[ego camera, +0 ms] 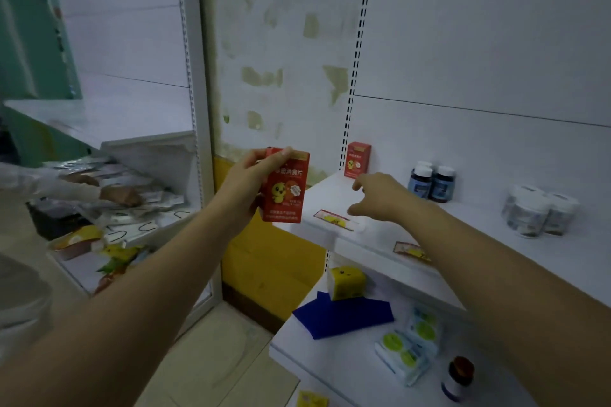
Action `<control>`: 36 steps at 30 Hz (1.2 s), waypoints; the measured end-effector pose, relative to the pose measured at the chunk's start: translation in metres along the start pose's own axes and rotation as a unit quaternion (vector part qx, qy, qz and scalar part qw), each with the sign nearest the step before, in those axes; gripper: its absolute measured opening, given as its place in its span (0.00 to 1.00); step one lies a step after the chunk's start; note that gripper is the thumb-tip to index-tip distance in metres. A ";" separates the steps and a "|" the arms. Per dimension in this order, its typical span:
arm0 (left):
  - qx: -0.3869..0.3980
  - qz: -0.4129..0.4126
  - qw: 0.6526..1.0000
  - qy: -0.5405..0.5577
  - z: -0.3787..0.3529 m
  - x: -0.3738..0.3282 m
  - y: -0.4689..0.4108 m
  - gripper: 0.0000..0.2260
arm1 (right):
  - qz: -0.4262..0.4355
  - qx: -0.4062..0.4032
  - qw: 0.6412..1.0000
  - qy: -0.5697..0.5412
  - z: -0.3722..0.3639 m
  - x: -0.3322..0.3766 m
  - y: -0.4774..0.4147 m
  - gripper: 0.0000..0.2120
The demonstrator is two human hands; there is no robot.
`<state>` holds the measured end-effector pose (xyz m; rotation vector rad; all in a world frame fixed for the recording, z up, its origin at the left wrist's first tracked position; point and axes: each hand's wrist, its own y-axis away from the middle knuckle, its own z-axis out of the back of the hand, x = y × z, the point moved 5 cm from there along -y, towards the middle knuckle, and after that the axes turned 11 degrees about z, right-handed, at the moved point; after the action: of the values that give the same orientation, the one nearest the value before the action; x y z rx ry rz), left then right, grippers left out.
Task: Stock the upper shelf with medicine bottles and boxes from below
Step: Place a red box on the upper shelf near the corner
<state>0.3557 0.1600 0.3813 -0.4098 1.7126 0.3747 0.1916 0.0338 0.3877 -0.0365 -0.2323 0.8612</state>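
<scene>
My left hand (pixel 251 182) grips a red medicine box (pixel 287 190) with a yellow chick on it, held upright just left of the upper shelf (pixel 463 225). A matching red box (pixel 357 159) stands at the shelf's back left corner. My right hand (pixel 380 195) hovers over the shelf's left end, fingers apart and empty. Two dark blue bottles (pixel 431 182) and a cluster of white jars (pixel 539 213) stand further right on the same shelf. On the lower shelf (pixel 297 340) lie a yellow box (pixel 347 281), a blue packet (pixel 344 315), white-and-green packs (pixel 410 344) and a brown bottle (pixel 459 377).
Price labels (pixel 335 219) stick to the upper shelf's front edge. To the left, another person's hand (pixel 120 196) reaches into a neighbouring shelf unit full of sachets (pixel 99 172). A perforated upright (pixel 355 73) rises behind the shelf. Tiled floor (pixel 215 357) lies below.
</scene>
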 end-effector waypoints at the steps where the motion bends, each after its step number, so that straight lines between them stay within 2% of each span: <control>1: 0.005 -0.001 1.000 -0.001 0.000 0.002 -0.016 0.20 | -0.006 -0.003 1.000 -0.003 -0.002 -0.007 -0.014 0.28; 6: 0.026 0.003 1.000 0.004 -0.007 -0.003 -0.107 0.15 | -0.046 -0.002 0.999 -0.018 -0.009 -0.045 -0.080 0.26; 15: 0.120 0.033 0.992 -0.005 -0.050 -0.001 -0.224 0.17 | -0.101 -0.010 0.992 -0.077 0.001 -0.097 -0.147 0.22; 21: 0.242 0.057 0.968 -0.029 -0.101 0.020 -0.277 0.14 | -0.137 -0.027 0.971 -0.193 0.004 -0.119 -0.162 0.35; 27: 0.359 0.086 0.929 -0.028 -0.140 0.035 -0.300 0.15 | -0.178 -0.072 0.932 -0.307 0.003 -0.135 -0.166 0.30; 29: 0.371 0.073 0.922 -0.084 -0.143 0.038 -0.311 0.20 | -0.200 -0.083 0.921 -0.323 0.002 -0.141 -0.166 0.29; 31: 0.350 0.036 0.910 -0.218 -0.140 0.042 -0.325 0.26 | -0.224 -0.083 0.920 -0.309 -0.002 -0.146 -0.167 0.29; 34: 0.287 -0.045 0.864 -0.410 -0.129 0.045 -0.343 0.22 | -0.265 -0.096 0.913 -0.296 -0.013 -0.155 -0.168 0.31; 36: 0.248 -0.080 0.820 -0.510 -0.118 0.047 -0.352 0.19 | -0.284 -0.108 0.908 -0.289 -0.020 -0.162 -0.171 0.31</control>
<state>0.4099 -0.2088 0.3477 0.0643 0.6519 -0.0200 0.2220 -0.1988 0.3591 0.0805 -0.8525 0.2366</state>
